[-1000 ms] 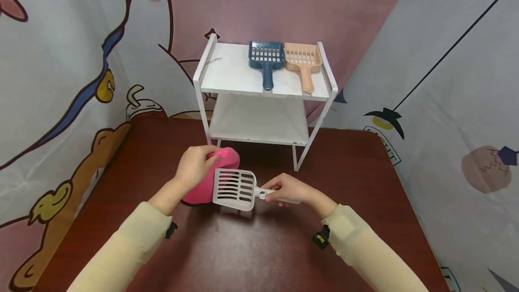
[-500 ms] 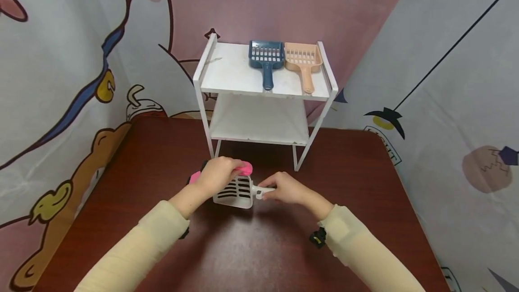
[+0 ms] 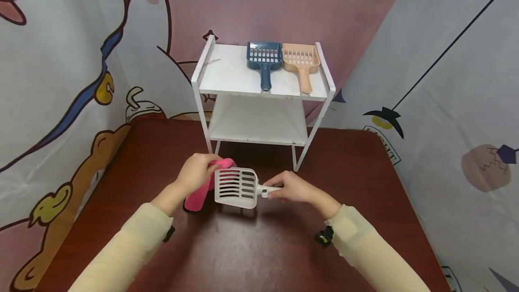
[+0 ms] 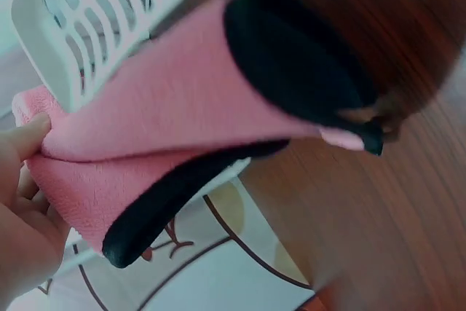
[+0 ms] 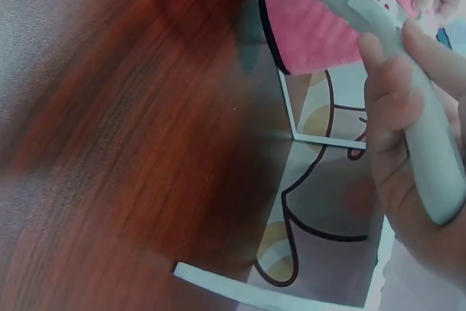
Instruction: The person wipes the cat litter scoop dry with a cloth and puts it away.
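A white slotted litter scoop (image 3: 252, 199) is held above the table in my right hand (image 3: 293, 187), its basket pointing left. My right fingers and thumb wrap its pale handle (image 5: 431, 147), as the right wrist view shows. My left hand (image 3: 193, 174) pinches a pink cloth (image 3: 198, 198) with a dark edge, just left of the basket. The cloth's upper end overlaps the basket's left rim in the head view. In the left wrist view the cloth (image 4: 167, 100) hangs folded from the left thumb and fingers, its black border flaring outward.
Behind the hands stands a white two-tier shelf (image 3: 227, 80). On its top tier lie a blue litter scoop (image 3: 265, 73) and a peach one (image 3: 304, 75), side by side. A dark red-brown wooden table (image 3: 259, 247) lies below, with cartoon-printed cloth walls (image 3: 438, 102) around it.
My left hand swept right across the basket with the cloth, then came back to its left side. My right hand has kept the scoop nearly in place.
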Available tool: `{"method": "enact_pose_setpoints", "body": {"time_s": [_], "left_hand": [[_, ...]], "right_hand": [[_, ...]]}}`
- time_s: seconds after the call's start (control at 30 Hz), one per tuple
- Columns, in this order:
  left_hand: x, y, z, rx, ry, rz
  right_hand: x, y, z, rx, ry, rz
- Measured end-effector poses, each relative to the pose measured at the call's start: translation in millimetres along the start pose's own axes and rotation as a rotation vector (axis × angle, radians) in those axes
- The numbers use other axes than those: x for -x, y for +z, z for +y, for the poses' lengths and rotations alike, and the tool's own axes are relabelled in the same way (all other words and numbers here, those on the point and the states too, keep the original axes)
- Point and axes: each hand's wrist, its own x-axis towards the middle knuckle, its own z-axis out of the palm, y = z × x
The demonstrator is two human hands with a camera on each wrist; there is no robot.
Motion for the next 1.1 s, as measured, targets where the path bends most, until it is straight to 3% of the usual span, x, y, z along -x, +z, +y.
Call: {"method": "enact_pose_setpoints", "body": {"time_s": [0.23,0.37,0.77,1.1], "left_hand": [[2.8,-8.2,-15.9,0.016,-0.107,0.063],[4.3,-10.1,-19.8,0.019,-0.130,0.072],[6.6,-10.8,-19.5,0.030,-0.132,0.083],[10.1,-14.2,-16.3,0.049,-0.154,0.073]], "right_hand": [[2,-2.5,7,-0.141,0.085,-0.029],[2,-2.7,10,-0.183,0.091,-0.021],[-1,3.4,17,-0.131,0.073,0.070],[2,8.7,24,-0.200,0.034,-0.044]]}}
